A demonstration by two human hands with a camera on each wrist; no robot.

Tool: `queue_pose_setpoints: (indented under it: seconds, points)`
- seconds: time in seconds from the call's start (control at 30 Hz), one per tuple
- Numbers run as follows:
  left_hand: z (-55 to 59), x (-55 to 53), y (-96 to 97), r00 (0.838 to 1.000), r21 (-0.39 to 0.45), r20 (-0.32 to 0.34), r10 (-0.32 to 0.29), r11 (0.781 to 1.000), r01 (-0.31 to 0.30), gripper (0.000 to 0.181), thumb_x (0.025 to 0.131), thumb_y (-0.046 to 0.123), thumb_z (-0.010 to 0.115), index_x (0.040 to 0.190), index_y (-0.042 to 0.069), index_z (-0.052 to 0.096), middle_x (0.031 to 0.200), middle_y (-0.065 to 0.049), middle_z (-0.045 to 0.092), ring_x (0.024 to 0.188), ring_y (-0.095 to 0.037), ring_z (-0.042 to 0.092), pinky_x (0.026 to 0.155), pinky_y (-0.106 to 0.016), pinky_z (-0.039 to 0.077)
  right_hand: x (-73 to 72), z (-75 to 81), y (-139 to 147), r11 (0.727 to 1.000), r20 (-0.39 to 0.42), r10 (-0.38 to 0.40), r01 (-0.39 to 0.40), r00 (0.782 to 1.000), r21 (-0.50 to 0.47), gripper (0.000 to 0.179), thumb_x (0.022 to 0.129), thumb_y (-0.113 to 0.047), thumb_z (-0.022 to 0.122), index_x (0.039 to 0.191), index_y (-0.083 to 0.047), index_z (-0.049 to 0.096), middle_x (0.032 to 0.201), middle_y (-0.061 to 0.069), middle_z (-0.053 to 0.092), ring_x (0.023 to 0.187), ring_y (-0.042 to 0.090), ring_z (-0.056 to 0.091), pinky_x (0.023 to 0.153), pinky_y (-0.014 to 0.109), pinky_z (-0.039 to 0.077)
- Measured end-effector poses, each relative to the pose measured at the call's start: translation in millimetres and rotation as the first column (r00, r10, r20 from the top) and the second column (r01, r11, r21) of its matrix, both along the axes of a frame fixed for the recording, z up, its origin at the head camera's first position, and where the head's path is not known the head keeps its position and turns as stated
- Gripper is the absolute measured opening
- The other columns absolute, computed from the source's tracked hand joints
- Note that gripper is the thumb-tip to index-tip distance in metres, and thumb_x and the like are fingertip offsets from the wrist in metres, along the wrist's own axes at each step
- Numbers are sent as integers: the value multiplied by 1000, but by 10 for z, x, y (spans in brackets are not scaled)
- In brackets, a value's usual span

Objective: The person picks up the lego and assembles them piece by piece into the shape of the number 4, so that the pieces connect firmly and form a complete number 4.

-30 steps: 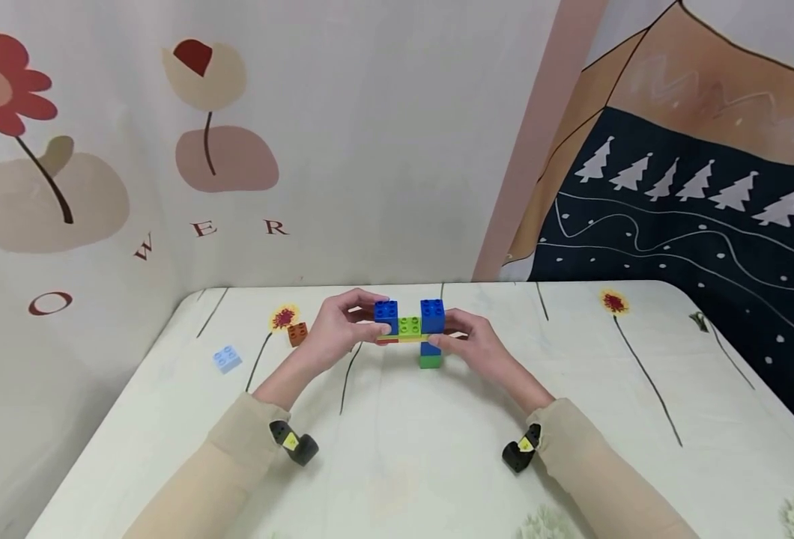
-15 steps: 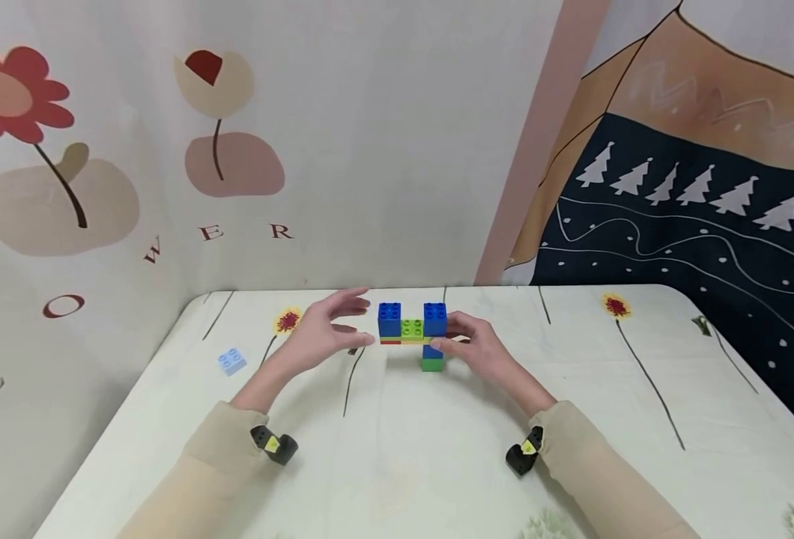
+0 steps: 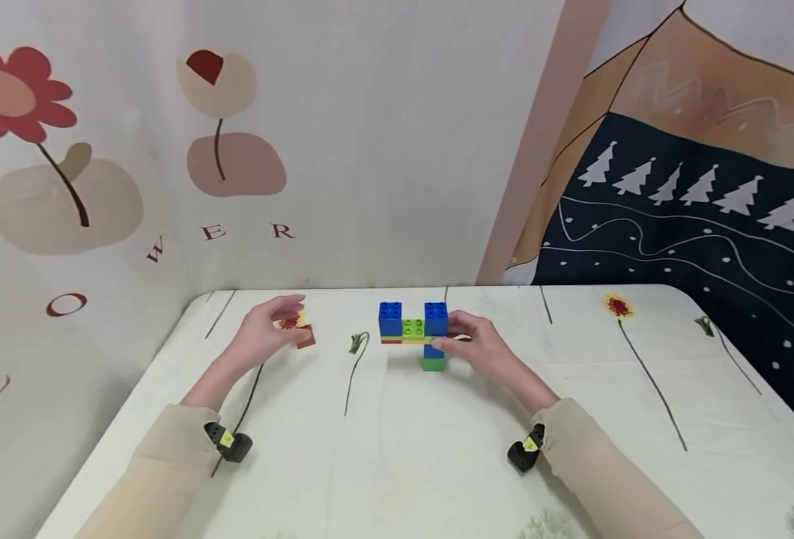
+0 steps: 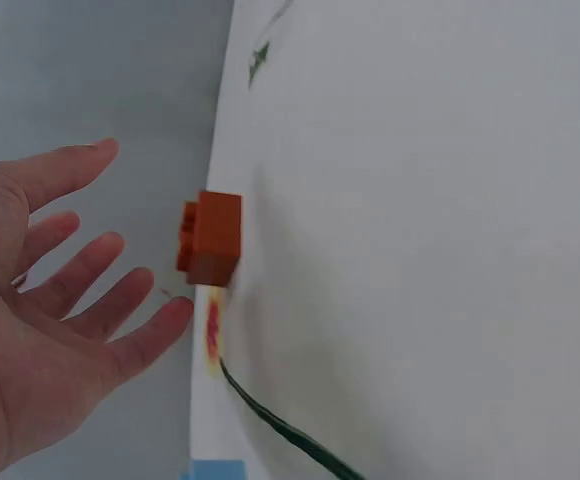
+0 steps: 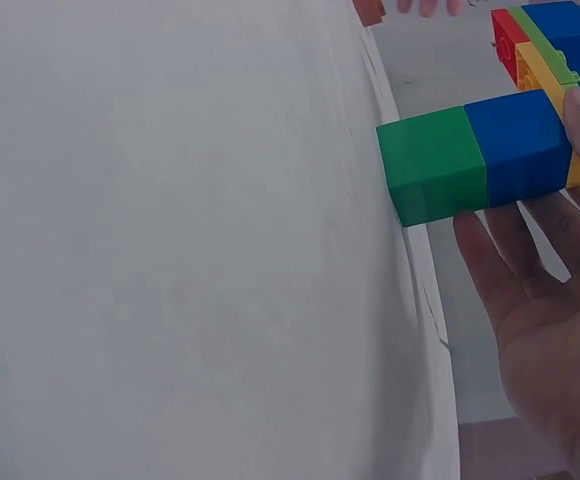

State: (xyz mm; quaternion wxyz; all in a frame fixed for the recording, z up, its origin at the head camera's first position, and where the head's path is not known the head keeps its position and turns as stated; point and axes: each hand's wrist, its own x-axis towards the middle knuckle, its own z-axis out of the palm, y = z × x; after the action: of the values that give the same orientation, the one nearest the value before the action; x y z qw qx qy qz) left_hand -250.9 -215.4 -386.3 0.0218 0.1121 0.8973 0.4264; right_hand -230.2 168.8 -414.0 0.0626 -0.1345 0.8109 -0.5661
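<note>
My right hand (image 3: 473,344) grips a joined brick build (image 3: 413,328) at its right side in the head view. Two blue bricks top the build, a lime green one sits between them, and red and yellow show below. Under the right side is a blue brick over a green one (image 5: 432,165), whose end is close to the tabletop in the right wrist view. My left hand (image 3: 266,329) reaches over an orange-brown brick (image 4: 217,238), fingers spread. In the left wrist view this brick stands just beyond the fingertips, and the palm holds nothing.
A light blue brick (image 4: 218,470) lies at the lower edge of the left wrist view; the left hand and arm hide it in the head view. The white tablecloth (image 3: 397,449) has printed flowers and stems. A patterned cloth wall (image 3: 370,150) rises behind the table.
My left hand has let go of the brick build and moved left to the orange-brown brick. My right hand still holds the build at nearly the same place.
</note>
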Motion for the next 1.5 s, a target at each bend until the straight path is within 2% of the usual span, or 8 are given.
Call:
queue_pose_setpoints:
  seconds: [0.17,0.33,0.57,0.63,0.8,0.9,1.17,1.5]
  points:
    - [-99,3,-101,998,23,47,32,999,-34,67,94,8,73,153,-1,42,145,-26,51,137,-43,46,107,-59,43,-15,-5,-5,1000,-3,14,-14,1000,-11,33,96,-20,75,125,-5,67,118,11,72,114,28,65,93,39,54]
    - [-143,-9,-111,998,36,55,31,999,-33,65,94,7,73,152,-2,43,147,-27,50,135,-43,48,104,-54,47,-16,-6,-7,1000,6,1,-1,1000,-4,33,96,-20,75,125,-5,66,119,11,72,115,28,65,94,40,54]
    - [-209,-53,-89,998,49,49,48,998,-51,63,92,1,74,149,-3,46,144,-27,51,130,-41,53,88,-24,52,-7,8,-15,1000,14,-1,1,1000,-3,34,96,-19,75,126,-5,66,120,11,71,115,28,65,96,42,53]
    - [-240,-68,-85,998,50,45,52,997,-54,62,92,-1,73,148,-4,47,143,-27,52,129,-41,54,90,-25,52,-4,11,-16,1000,14,1,-1,1000,-2,34,96,-19,75,126,-5,66,120,10,71,116,28,65,97,42,52]
    - [-284,-92,-57,999,38,31,44,998,-45,61,90,-7,72,147,-7,47,138,-29,55,125,-43,56,102,-49,50,-3,10,-8,1000,7,7,-7,1000,-4,34,96,-20,75,126,-6,66,120,10,71,116,28,64,97,43,52]
    - [-286,-102,-39,999,22,24,43,999,-44,60,90,-7,72,145,-8,49,133,-29,58,122,-43,57,102,-52,48,-4,9,-2,1000,3,6,-6,1000,-3,34,96,-20,75,126,-6,66,120,10,71,117,28,64,97,43,52]
    - [-285,-115,5,999,-1,11,50,999,-50,42,91,-2,73,131,-9,62,126,-28,65,116,-42,62,93,-45,53,-4,-1,-7,1000,8,-5,5,1000,1,32,97,-19,74,125,-5,66,121,11,71,116,28,64,96,42,52]
    - [-208,-62,112,999,72,36,24,997,-26,42,95,5,72,134,-5,62,128,-25,64,118,-39,61,82,-22,53,15,10,-8,1000,18,-12,12,1000,1,33,97,-20,74,125,-7,66,121,10,71,115,27,64,97,43,53]
